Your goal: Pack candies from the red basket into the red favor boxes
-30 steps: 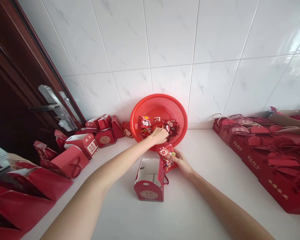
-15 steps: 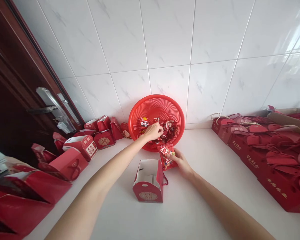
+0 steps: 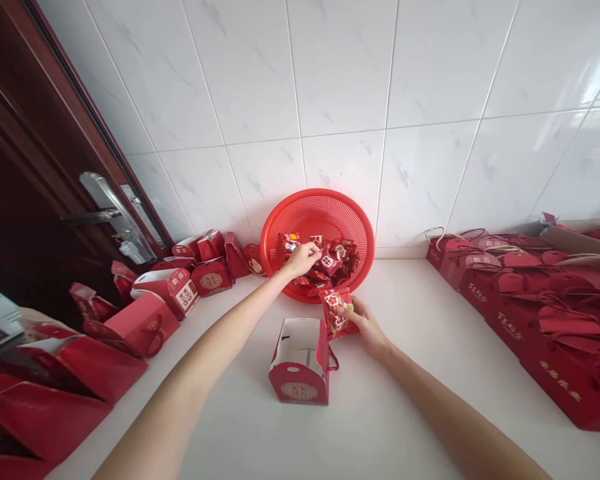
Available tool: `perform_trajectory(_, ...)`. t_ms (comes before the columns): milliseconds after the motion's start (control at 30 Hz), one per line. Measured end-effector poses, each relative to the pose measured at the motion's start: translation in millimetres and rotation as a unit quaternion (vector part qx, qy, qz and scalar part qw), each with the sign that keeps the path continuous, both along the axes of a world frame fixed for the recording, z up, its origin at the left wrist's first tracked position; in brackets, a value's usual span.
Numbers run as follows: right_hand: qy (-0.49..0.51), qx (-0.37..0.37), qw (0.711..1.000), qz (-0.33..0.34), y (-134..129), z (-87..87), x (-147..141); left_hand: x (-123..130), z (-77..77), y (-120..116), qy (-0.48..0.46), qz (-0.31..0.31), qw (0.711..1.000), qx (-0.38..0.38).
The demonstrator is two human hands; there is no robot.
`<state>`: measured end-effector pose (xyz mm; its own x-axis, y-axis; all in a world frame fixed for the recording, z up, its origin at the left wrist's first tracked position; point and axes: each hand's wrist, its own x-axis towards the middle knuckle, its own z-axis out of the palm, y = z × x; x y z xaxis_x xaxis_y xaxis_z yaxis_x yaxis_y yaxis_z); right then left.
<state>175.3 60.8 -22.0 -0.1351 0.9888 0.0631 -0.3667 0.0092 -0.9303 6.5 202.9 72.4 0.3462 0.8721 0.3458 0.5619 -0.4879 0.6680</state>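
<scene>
My left hand [image 3: 304, 257] reaches into the red plastic basket [image 3: 271, 253], its fingertips pinched at the edge of a small dark red candy packet [image 3: 329, 260]. Several other wrapped candies [image 3: 349, 251] lie around it in the basket. In front of the basket, my right hand [image 3: 365, 325] grips a red patterned snack packet [image 3: 336, 310]; more red wrapping shows under its fingers. Between my forearms an open red gift box [image 3: 300, 381] stands upright on the white table, its white inside facing up and a red cord handle at its right side.
Several opened red boxes [image 3: 145, 319] line the left side, near a dark door [image 3: 25, 167] with a metal handle. On the right stand rows of red boxes [image 3: 520, 313] with cords. A tiled wall [image 3: 345, 160] rises behind the basket.
My left hand has drawn back slightly, and a dark red candy packet now shows at its fingertips. My right hand keeps its hold on the snack packet. The view has shifted a little.
</scene>
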Motion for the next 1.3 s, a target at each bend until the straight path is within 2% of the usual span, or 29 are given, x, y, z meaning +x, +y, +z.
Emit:
perform_trajectory(200,0.018,-0.008,1.000,0.002,-2.1,2.0,-0.6,-1.3,-0.5,-14.7,-0.045,-0.036,0.997,-0.046)
perform_trajectory(367,0.036,-0.026,0.999,-0.025,-2.7,2.7,-1.4,0.6,-1.1,-43.7,-0.048,-0.139,0.985,-0.091)
perform_trajectory(433,0.046,-0.033,0.998,-0.036,-2.9,2.8,-1.4,0.6,-2.3,-54.2,-0.023,-0.159,0.982,-0.095)
perform_trajectory(600,0.069,-0.024,0.997,-0.039,-2.2,0.1,-1.3,-3.1,-5.8,-70.2,0.042,-0.155,0.983,-0.093)
perform_trajectory(767,0.081,-0.014,0.996,-0.037,-0.6,-3.7,-1.0,-8.1,-12.4,-74.0,-0.040,-0.179,0.972,-0.149)
perform_trajectory(933,0.056,-0.007,0.998,-0.029,-1.2,-3.2,-0.6,-10.0,-14.5,-77.7,-0.099,-0.146,0.962,-0.206)
perform_trajectory(1100,0.045,0.007,0.999,-0.011,-3.3,0.1,-0.7,-10.8,-13.1,-80.5,-0.109,-0.150,0.944,-0.271)
perform_trajectory(1300,0.038,0.013,0.999,-0.013,-4.7,0.1,-0.5,-12.6,-14.5,-79.0,-0.086,-0.158,0.942,-0.282)
